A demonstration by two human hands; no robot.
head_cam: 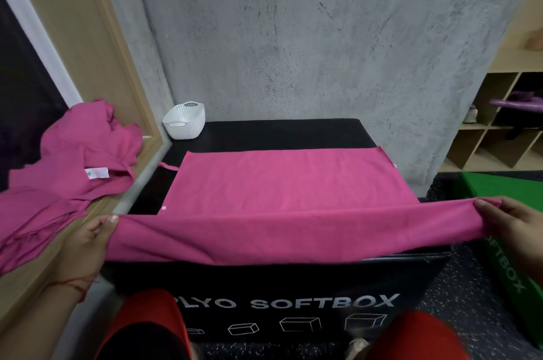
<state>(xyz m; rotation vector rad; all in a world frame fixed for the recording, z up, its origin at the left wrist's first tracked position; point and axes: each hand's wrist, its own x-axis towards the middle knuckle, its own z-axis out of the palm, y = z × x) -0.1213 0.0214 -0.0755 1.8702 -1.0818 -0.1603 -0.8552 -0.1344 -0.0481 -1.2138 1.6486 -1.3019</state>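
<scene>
So the person has the pink cloth (288, 180) by its near edge, one end in each hand. The left hand (88, 239) pinches the left end and the right hand (511, 221) pinches the right end. The edge runs taut between them, raised off the black box (279, 133). The rest of the cloth lies flat on the box top, straight ahead of both grips. Its long axis runs hand to hand, with the short sides pointing away from the body. Neither hand looks nearer. The next move is probably carrying that edge forward onto the far one, though the fingers under the fabric are hard to make out.
</scene>
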